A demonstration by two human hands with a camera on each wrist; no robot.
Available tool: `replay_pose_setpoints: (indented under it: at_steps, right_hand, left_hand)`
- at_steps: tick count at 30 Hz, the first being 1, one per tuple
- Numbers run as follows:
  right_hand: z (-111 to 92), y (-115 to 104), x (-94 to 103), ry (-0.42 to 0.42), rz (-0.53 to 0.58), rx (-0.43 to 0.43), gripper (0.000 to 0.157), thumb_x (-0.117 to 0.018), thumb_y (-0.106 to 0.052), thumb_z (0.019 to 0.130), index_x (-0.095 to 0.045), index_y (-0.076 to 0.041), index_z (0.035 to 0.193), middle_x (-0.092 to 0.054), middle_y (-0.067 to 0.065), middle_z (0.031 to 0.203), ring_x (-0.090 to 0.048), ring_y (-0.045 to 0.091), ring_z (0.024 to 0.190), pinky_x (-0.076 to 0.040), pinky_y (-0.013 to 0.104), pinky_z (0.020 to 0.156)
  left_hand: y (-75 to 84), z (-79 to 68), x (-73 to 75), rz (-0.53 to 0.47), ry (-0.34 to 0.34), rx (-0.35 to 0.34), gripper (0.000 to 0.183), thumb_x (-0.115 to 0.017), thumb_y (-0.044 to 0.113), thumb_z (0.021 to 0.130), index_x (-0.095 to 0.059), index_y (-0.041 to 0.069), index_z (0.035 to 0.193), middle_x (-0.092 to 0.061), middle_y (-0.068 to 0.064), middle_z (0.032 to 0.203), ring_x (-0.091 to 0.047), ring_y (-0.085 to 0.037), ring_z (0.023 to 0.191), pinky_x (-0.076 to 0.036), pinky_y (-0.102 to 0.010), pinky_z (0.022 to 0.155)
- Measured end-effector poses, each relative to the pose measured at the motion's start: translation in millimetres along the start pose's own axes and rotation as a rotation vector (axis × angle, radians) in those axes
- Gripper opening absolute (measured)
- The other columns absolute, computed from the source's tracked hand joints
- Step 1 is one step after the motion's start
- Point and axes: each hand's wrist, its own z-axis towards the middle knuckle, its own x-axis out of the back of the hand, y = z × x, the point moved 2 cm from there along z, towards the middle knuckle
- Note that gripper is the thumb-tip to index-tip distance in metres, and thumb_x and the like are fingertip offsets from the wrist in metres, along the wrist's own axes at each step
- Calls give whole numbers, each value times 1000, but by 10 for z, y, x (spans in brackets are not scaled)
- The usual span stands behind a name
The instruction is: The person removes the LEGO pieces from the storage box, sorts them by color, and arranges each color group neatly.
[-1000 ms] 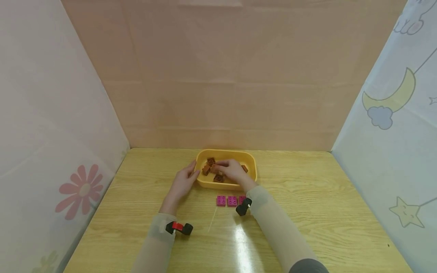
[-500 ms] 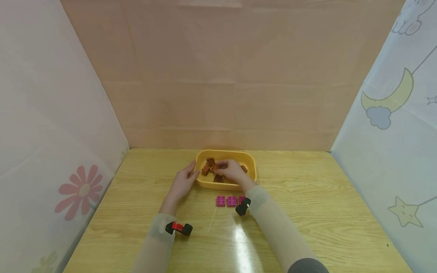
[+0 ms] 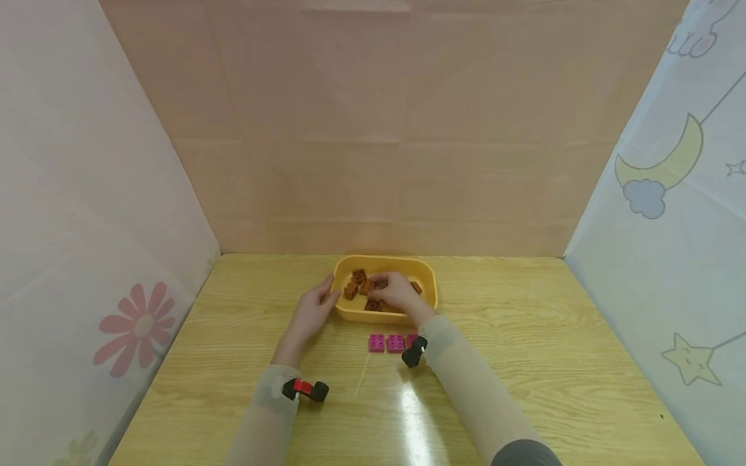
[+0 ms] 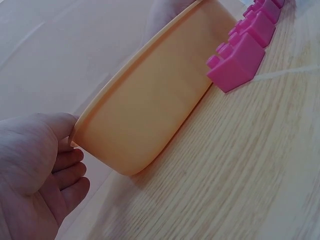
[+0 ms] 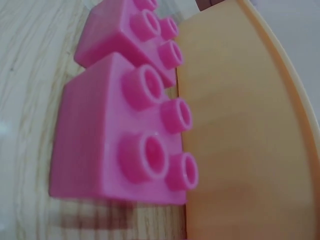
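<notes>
A yellow plastic bin [image 3: 428,272] stands at the back middle of the table, with several brown toy bricks inside. My left hand [image 3: 313,309] grips its left end, the thumb at the rim [image 4: 74,132] in the left wrist view. Reaching into the bin, my right hand [image 3: 397,291] pinches a brown toy brick [image 3: 366,287], studs up. Other brown bricks lie around it: one brick behind [image 3: 359,276], one brick to the left [image 3: 350,290], one brick in front [image 3: 373,305] and one brick by the right wall [image 3: 416,288].
In front of the bin, pink toy bricks [image 3: 395,343] stand in a row, studs up, the rightmost partly covered by the right wrist's camera. The wooden table [image 3: 501,298] is bounded by a beige back sheet [image 3: 373,175] and patterned side sheets.
In the right fingers the brown brick has turned so its studs face up, and it sits slightly lower. The left hand and bin stay put.
</notes>
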Motion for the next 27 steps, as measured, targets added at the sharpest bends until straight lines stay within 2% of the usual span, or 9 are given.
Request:
replay_pose_setpoints:
  at_steps: [7, 15, 23, 27]
  right_hand:
    - [-32, -9, 41, -20, -19, 10, 41, -79, -15, 98, -72, -3, 136, -75, 11, 126, -71, 26, 112, -61, 41, 97]
    - [-137, -92, 185, -4, -37, 43, 40, -77, -16, 99, -72, -4, 137, -75, 11, 125, -72, 26, 111, -63, 38, 90]
    - [-426, -163, 388, 22, -6, 143, 43, -76, -16, 100, -69, -3, 140, -73, 14, 133, -72, 31, 117, -62, 42, 96]
    - [-673, -156, 465, 47, 77, 186, 44, -77, -14, 99, -69, -3, 141, -71, 15, 135, -72, 33, 117, -64, 43, 94]
  left_hand:
    - [-2, 3, -6, 12, -10, -9, 60, -58, 25, 113, -38, 0, 163, -36, -20, 169, -34, -37, 156, -28, -51, 128]
    - [-26, 23, 14, 3, -14, -3, 61, -59, 29, 113, -39, 2, 164, -36, -17, 170, -33, -34, 157, -27, -49, 129]
    - [-20, 17, 17, -15, -26, 29, 61, -58, 29, 113, -36, 3, 164, -35, -16, 170, -32, -33, 158, -27, -49, 129]
    - [5, 22, 10, -3, -30, 22, 61, -57, 29, 113, -36, 3, 165, -35, -14, 170, -33, -34, 157, -27, -50, 129]
